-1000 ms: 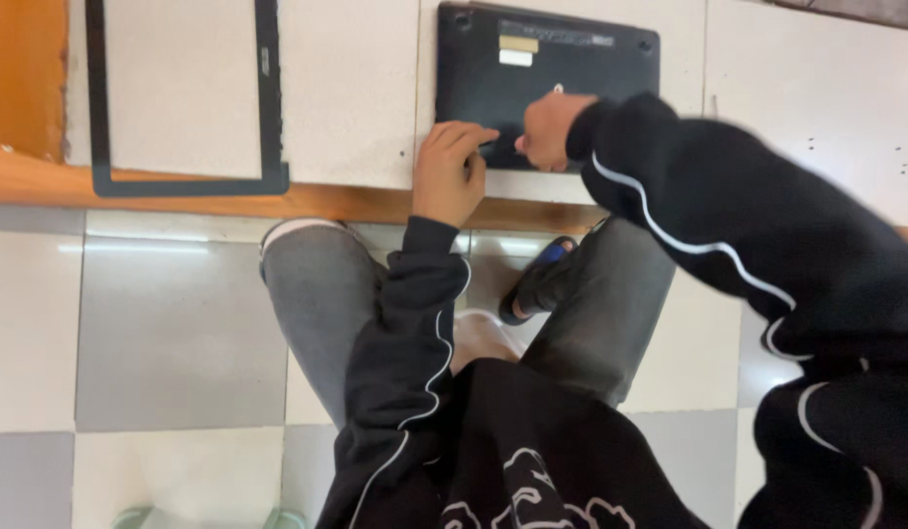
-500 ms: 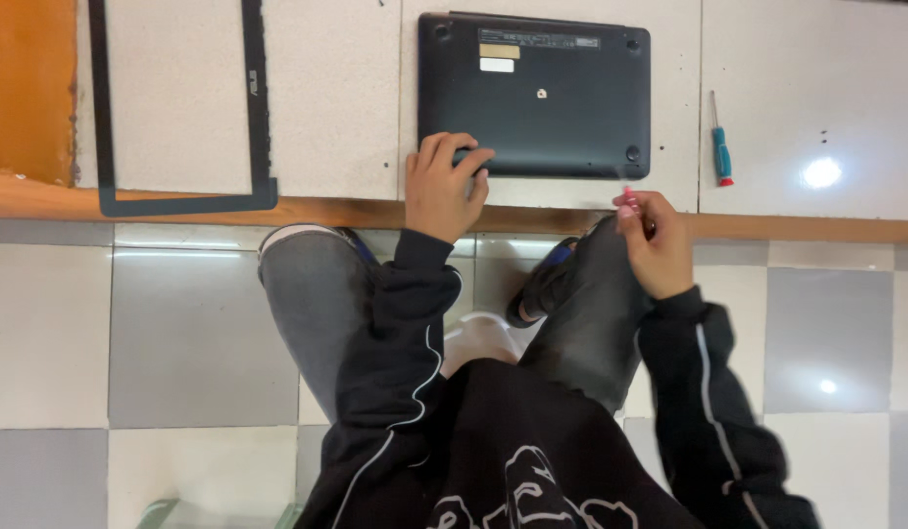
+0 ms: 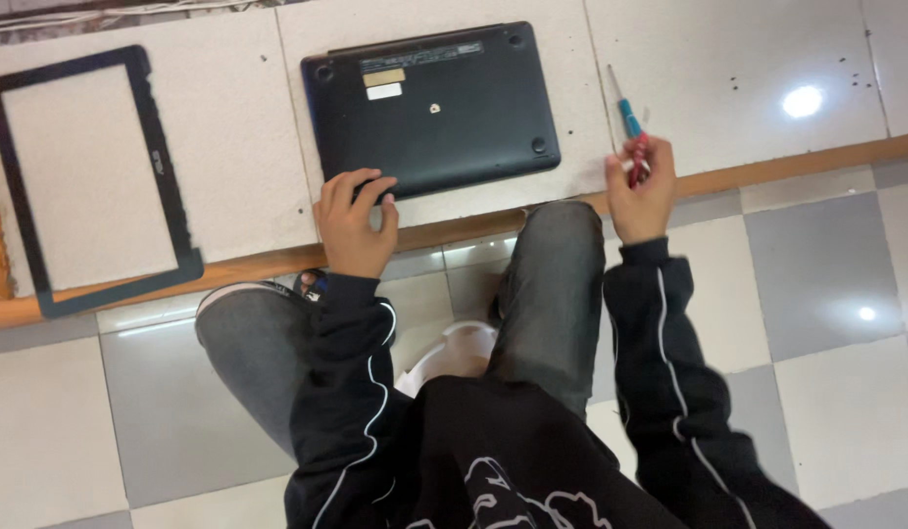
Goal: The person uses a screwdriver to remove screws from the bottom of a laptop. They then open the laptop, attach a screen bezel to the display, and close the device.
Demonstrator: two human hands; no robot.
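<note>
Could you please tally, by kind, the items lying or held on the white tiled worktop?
Black closed laptop, underside up, left hand touching its near edge: 1
Black rectangular screen bezel frame: 1
Blue-and-red-handled screwdriver, in right hand: 1
Total: 3

- A white tiled worktop with a wooden front edge carries the things.
- A dark laptop lies on it underside up, its near corner under the left grip.
- An empty black screen frame lies flat, well left of that grip.
- A blue-and-red screwdriver rests at the right grip.
</note>
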